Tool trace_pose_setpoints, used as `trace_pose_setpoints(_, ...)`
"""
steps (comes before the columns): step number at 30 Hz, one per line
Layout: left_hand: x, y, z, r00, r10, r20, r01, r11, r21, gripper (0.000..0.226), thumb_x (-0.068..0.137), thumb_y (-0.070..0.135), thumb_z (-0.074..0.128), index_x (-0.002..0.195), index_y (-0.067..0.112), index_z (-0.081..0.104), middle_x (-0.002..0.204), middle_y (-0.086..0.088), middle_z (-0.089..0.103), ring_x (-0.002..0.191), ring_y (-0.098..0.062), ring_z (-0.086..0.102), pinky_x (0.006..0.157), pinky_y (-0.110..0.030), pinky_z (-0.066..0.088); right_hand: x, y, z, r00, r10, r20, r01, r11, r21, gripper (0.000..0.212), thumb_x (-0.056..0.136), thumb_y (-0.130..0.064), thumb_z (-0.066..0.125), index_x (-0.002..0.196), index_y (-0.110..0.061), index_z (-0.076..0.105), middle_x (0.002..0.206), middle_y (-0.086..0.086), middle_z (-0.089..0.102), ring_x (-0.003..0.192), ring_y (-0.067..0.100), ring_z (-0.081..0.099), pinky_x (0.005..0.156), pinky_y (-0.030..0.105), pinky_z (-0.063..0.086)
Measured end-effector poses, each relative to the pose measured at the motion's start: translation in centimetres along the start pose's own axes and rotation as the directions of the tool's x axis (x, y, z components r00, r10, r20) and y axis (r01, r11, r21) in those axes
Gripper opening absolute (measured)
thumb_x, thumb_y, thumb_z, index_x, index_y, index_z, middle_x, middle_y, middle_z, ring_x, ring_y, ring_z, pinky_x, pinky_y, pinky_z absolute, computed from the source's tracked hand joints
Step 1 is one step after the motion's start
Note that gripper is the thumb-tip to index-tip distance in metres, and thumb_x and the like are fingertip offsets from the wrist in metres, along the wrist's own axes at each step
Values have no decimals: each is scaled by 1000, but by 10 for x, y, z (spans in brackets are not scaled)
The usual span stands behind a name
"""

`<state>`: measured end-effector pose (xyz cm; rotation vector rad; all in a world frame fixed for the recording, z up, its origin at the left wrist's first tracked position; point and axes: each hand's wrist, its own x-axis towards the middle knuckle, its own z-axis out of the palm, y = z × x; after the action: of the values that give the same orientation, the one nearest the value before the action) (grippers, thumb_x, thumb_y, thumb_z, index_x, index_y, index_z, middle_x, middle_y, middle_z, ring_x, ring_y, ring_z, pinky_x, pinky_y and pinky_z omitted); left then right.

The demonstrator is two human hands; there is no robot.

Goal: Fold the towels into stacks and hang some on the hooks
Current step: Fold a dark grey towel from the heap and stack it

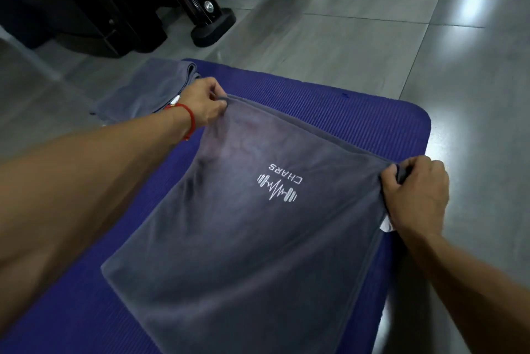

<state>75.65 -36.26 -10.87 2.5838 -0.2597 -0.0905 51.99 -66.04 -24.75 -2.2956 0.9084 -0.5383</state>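
Head view: a grey fleece towel with white barbell logo (258, 224) lies spread on the ribbed blue foam exercise mat (358, 112), its far edge lifted; the left hand (205, 105) pinches one far corner and the right hand (415, 193) grips the other. At the mat's far-left corner rests a folded grey towel stack (146, 90). Judgement: keep the edge taut and corners level, then lay them squarely onto the near edge.

Two towels (243, 239) (149, 90) — one mat (358, 112)

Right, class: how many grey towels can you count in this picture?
2. One towel is spread on the blue mat, its far corners pinched by the left hand and right hand. One folded towel lies behind the left hand; it may hide more layers.
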Motion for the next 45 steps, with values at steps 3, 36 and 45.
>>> trace_pose_setpoints(3,-34,-2,-28,996,42,-80,-47,997,-66,5,90,13,65,91,17,66,93,-5,71,89,-19,65,81,-36,54,6,9,-18,988,-82,134,79,996,29,26,101,-32,53,81,-18,58,86,6,59,77,22,57,66,30,44)
trace_pose_setpoints(36,-485,-182,-407,646,-381,-662,158,915,-372,11,99,19,64,107,19,70,87,-10,71,71,-25,66,56,-37,51,-151,-465,-189,515,-845,144,757,527,386,10,101,-26,62,98,-20,70,87,-3,71,74,8,63,66,18,43)
trace_pose_setpoints(45,-495,-216,-386,504,-707,-496,84,612,-787,8,105,9,50,112,7,54,91,-16,62,68,-31,69,56,-29,62,-204,-507,-87,649,-703,292,291,583,759,16,105,-18,55,104,-5,65,92,4,59,88,32,72,58,32,63)
